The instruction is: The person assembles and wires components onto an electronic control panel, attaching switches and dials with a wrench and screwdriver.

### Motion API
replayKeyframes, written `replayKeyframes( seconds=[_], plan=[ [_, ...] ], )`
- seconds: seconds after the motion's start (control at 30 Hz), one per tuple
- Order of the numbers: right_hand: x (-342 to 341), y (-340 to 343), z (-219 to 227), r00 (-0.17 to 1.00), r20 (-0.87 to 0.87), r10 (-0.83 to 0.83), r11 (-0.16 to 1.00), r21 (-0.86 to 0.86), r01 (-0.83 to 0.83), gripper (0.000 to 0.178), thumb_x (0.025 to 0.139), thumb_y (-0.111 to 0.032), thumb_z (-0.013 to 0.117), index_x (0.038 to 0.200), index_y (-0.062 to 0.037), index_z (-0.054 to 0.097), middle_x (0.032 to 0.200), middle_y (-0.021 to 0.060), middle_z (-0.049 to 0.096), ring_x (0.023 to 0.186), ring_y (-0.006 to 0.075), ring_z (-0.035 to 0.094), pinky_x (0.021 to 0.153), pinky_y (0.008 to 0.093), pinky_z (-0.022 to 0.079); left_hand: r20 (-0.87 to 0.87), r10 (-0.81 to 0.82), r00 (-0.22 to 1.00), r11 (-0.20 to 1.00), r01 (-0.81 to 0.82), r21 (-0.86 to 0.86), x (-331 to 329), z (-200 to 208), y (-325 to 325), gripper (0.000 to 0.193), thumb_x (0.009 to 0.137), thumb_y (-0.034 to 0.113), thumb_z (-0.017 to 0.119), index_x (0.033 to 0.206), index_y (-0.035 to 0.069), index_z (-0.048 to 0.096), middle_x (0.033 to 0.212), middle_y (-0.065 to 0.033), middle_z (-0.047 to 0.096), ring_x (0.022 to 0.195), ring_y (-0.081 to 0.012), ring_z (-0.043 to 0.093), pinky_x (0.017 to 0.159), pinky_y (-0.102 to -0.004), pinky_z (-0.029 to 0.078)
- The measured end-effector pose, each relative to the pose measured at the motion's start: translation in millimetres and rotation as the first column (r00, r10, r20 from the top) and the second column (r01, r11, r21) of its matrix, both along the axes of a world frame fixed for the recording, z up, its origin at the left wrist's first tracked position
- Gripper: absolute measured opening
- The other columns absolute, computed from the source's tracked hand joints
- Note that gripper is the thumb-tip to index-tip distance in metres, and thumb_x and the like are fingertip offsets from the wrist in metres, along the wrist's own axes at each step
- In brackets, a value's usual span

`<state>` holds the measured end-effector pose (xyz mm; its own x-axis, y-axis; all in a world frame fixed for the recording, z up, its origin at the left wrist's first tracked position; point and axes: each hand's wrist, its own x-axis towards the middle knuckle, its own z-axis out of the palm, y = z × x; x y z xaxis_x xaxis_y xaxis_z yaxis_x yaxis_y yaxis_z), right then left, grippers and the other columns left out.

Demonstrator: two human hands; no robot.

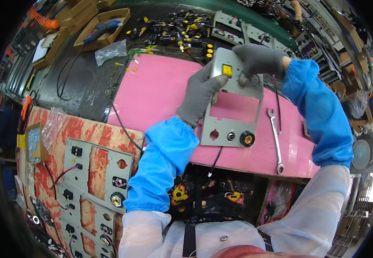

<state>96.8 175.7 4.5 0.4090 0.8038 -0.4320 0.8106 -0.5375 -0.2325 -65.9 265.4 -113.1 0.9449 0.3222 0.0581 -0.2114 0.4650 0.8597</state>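
A light grey metal panel (220, 132) with a large rectangular cutout is held tilted over a pink sheet (160, 90). My left hand (196, 99), in a grey glove, grips its left edge, the thumb beside a yellow rocker switch (226, 70). My right hand (261, 59), gloved too, is closed on the panel's upper right part; some of its fingertips are hidden. Along the panel's lower end are a round hole, a small round socket (231, 136) and a black connector with a brass centre (247, 138). A black cable (215, 161) hangs below the panel.
A combination wrench (275, 139) lies on the pink sheet at right. Several similar panels (77, 180) fitted with parts rest on the worn red board at left. Black and brass connectors (180, 32) are heaped at the back, near a cardboard box (124, 19) holding a blue power tool (102, 30).
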Motion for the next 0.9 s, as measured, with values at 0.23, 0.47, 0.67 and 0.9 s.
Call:
replayKeyframes(
  seconds=[0.23, 0.47, 0.67, 0.9],
  plan=[
    [33, 10, -14, 0.83, 0.349, 0.435, 0.864, 0.099, -0.494, 0.073, 0.058, -0.025, 0.083, 0.122, -0.0023, 0.056, 0.11, 0.0152, 0.066, 0.103, 0.0328, 0.062, 0.085, 0.0396, 0.049, -0.075, 0.0, 0.997, 0.999, 0.004, 0.045, 17, -2, -6, 0.038, 0.088, 0.017, 0.06, 0.123, 0.002, 0.058, 0.078, 0.0002, 0.059, 0.052, -0.0045, 0.043, 0.047, -0.0209, 0.037],
    [-62, 148, -33, 0.875, 0.341, 0.342, 0.769, 0.434, -0.47, 0.032, 0.08, -0.015, 0.059, 0.112, -0.0094, 0.064, 0.099, 0.0148, 0.068, 0.09, 0.0307, 0.065, 0.081, 0.0401, 0.05, -0.208, -0.006, 0.978, 0.991, 0.033, 0.128, 9, -4, 2, 0.024, 0.086, 0.018, 0.061, 0.108, 0.006, 0.065, 0.075, -0.0041, 0.063, 0.055, -0.0125, 0.055, 0.049, -0.0279, 0.044],
    [-60, 219, -82, 0.902, 0.419, 0.103, 0.929, 0.283, -0.238, 0.026, 0.081, -0.014, 0.058, 0.103, -0.0073, 0.07, 0.098, 0.0192, 0.069, 0.094, 0.0361, 0.067, 0.08, 0.0456, 0.053, -0.021, 0.211, 0.977, 0.532, -0.097, 0.841, 7, -65, -8, 0.03, 0.084, 0.018, 0.06, 0.11, 0.005, 0.063, 0.109, -0.017, 0.065, 0.107, -0.035, 0.057, 0.093, -0.0411, 0.044],
    [-46, 221, -101, 0.933, 0.358, 0.021, 0.903, 0.395, -0.172, 0.02, 0.077, -0.013, 0.059, 0.09, -0.0024, 0.071, 0.097, 0.0221, 0.068, 0.093, 0.038, 0.066, 0.079, 0.0444, 0.053, 0.07, 0.048, 0.996, 0.848, -0.078, 0.523, 15, -70, -12, 0.041, 0.083, 0.02, 0.065, 0.121, 0.005, 0.057, 0.123, -0.0173, 0.058, 0.124, -0.0352, 0.047, 0.107, -0.0404, 0.033]
  ],
)
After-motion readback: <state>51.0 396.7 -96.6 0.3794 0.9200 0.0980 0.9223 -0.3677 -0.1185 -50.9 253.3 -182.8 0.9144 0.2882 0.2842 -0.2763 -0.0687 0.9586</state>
